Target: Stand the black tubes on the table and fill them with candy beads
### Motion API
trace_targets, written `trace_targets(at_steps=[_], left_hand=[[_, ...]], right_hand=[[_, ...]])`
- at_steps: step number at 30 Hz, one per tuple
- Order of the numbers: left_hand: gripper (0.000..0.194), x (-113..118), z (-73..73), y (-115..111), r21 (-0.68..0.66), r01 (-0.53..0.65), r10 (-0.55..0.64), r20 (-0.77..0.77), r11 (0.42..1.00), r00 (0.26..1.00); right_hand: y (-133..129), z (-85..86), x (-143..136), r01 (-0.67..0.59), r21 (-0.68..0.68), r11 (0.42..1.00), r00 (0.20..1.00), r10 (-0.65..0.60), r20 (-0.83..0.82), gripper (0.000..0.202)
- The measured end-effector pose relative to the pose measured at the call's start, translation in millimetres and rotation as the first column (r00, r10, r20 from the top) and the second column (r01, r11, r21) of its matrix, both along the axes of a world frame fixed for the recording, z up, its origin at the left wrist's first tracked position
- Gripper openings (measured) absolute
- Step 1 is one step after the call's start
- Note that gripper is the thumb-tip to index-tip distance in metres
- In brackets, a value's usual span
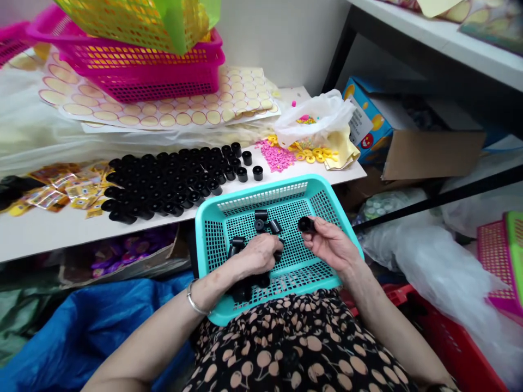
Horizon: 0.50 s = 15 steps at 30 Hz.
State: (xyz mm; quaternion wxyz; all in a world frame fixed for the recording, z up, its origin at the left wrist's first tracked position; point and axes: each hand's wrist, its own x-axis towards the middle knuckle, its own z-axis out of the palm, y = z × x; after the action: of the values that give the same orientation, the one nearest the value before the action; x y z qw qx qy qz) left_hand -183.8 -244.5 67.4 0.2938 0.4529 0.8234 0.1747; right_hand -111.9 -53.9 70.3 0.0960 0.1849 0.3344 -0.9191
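Out on the tabletop [24, 237], at the basket's ten o'clock, a large block of black plastic caps [167, 182] stands mostly upright in close, uneven rows, with a few slightly apart at its right end. Inside the turquoise basket [199, 239], a much smaller lot of loose caps [260, 215] lies jumbled from seven to eleven o'clock, some on their sides. By count, the outside group looks far the larger; some loose ones are hidden under the left arm.

The right hand [330, 245], at three o'clock, pinches one cap [306, 224] between its fingers above the mesh. The left hand [258, 255] reaches in, fingers drawn narrow against a dark cap; whether they grip it, I cannot tell. Pink beads [280, 158] lie beyond, at twelve.
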Motion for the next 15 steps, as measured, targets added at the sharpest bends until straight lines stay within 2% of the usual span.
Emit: trace_targets(at_steps=[3, 6, 8, 10, 12, 13, 14, 15], left_hand=[[0.015, 9.6, -6.7, 0.7, -0.079, 0.069, -0.075, -0.073, 0.994, 0.994], [0.020, 15.9, -15.6, 1.6, -0.151, 0.060, -0.084, -0.158, 0.987, 0.984], [0.020, 15.2, -19.8, 1.4, -0.145, 0.045, -0.070, -0.169, 0.988, 0.983], [0.014, 10.3, -19.6, -0.2, -0.076, 0.007, -0.016, -0.123, 0.997, 0.992], [0.012, 3.2, -14.2, -3.2, 0.050, -0.100, 0.098, 0.042, 0.994, 0.994], [0.015, -0.3, -9.9, -5.1, 0.118, -0.201, 0.177, 0.192, 0.972, 0.965], [0.019, -3.2, -5.0, -7.1, 0.169, -0.331, 0.250, 0.377, 0.928, 0.892], [0.023, -5.3, 0.1, -9.2, 0.189, -0.471, 0.294, 0.570, 0.862, 0.767]], right_hand=[[2.5, -6.0, 6.8, 0.018, 0.014, 1.000, 0.999, -0.018, 0.043, 0.020], [1.6, -9.4, 10.6, 0.039, 0.034, 0.999, 0.996, -0.042, 0.077, 0.020], [0.0, -8.9, 11.5, 0.037, 0.063, 0.997, 0.996, -0.042, 0.079, 0.020], [-1.7, -6.1, 12.0, 0.030, 0.099, 0.995, 0.997, -0.036, 0.064, 0.021], [-4.0, -1.7, 12.6, 0.025, 0.138, 0.990, 0.999, -0.031, 0.041, 0.022], [-5.5, 0.7, 13.1, 0.024, 0.156, 0.987, 0.999, -0.028, 0.028, 0.023], [-7.5, 3.1, 13.5, 0.022, 0.172, 0.985, 1.000, -0.025, 0.016, 0.023], [-9.9, 5.4, 14.0, 0.018, 0.187, 0.982, 1.000, -0.019, 0.003, 0.024]])
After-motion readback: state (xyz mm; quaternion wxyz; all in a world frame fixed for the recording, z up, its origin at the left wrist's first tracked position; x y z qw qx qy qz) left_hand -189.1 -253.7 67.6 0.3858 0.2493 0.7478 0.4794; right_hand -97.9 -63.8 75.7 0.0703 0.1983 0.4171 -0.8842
